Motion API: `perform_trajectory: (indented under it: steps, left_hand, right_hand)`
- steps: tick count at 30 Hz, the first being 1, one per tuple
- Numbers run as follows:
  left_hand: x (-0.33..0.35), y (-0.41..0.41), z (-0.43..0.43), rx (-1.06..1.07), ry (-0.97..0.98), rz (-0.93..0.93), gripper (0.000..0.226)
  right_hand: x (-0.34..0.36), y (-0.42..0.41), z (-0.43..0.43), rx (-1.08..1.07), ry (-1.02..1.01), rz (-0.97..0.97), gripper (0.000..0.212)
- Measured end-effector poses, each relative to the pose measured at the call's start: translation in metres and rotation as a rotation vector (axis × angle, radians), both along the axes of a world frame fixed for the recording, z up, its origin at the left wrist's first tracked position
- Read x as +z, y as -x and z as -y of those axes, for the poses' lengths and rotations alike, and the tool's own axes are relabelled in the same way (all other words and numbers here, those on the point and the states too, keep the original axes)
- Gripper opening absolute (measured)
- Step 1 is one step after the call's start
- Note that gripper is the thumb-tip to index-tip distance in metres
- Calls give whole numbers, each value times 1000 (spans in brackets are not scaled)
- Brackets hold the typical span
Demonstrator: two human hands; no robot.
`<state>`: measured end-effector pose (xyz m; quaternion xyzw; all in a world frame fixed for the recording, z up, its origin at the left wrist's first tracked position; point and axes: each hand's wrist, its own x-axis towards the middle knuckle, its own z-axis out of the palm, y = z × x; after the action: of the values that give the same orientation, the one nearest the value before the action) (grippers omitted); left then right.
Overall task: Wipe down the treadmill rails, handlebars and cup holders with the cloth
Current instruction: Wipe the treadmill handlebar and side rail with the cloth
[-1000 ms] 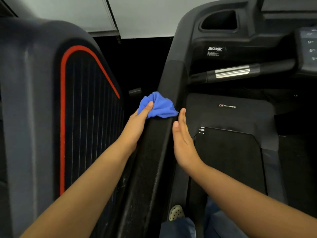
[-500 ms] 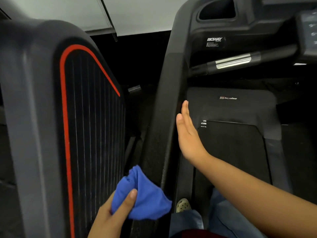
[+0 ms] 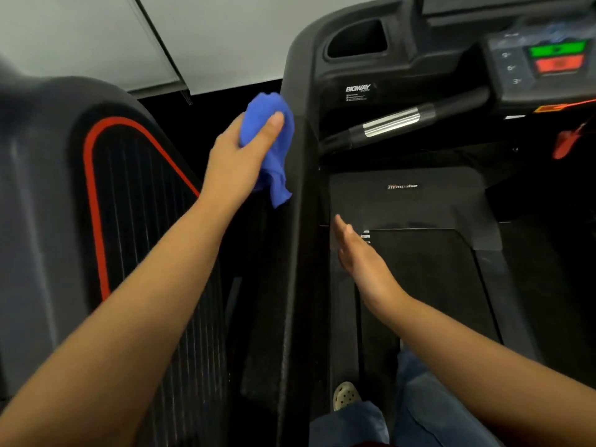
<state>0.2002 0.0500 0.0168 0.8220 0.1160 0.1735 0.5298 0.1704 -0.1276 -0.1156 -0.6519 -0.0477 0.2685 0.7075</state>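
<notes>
My left hand [image 3: 240, 156] grips a bunched blue cloth [image 3: 274, 146] and holds it against the outer side of the treadmill's black left rail [image 3: 298, 253], high up near the console. My right hand [image 3: 361, 259] is flat with straight fingers, held just inside the rail over the front of the belt. A black handlebar with a silver sensor band [image 3: 392, 125] runs across below the console. The left cup holder [image 3: 358, 40] is a dark recess at the top.
A neighbouring machine with a red-outlined ribbed panel [image 3: 129, 221] stands close on the left, leaving a narrow dark gap. The console keypad with green and red buttons [image 3: 556, 61] is at top right. My shoe [image 3: 345, 396] and jeans stand on the side rail below.
My left hand swept the cloth down the rail to the bottom of view, then back up to the top of the rail. My right hand dropped slightly lower beside the rail.
</notes>
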Motion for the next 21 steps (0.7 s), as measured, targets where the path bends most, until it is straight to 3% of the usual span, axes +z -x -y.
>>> perform_trajectory:
  steps: [3,6,8,16,21]
  left_hand:
    - [-19,-51,10,-251,-420,-70,45]
    - [-37,-78,28,-493,-1121,-431,61]
    - [-37,-78,41,-514,-1341,-605,53]
    - [-52,-46,74,-415,-1590,-743,46]
    - [-55,-20,74,-429,-1488,-761,46]
  right_hand:
    - [-9,14,9,42,-3,35,56]
    - [-15,21,16,20,-18,25,60]
    - [-14,22,22,-6,-25,10,55]
    - [-6,15,28,-125,-24,35,29]
    - [-2,7,32,-164,-36,33,35]
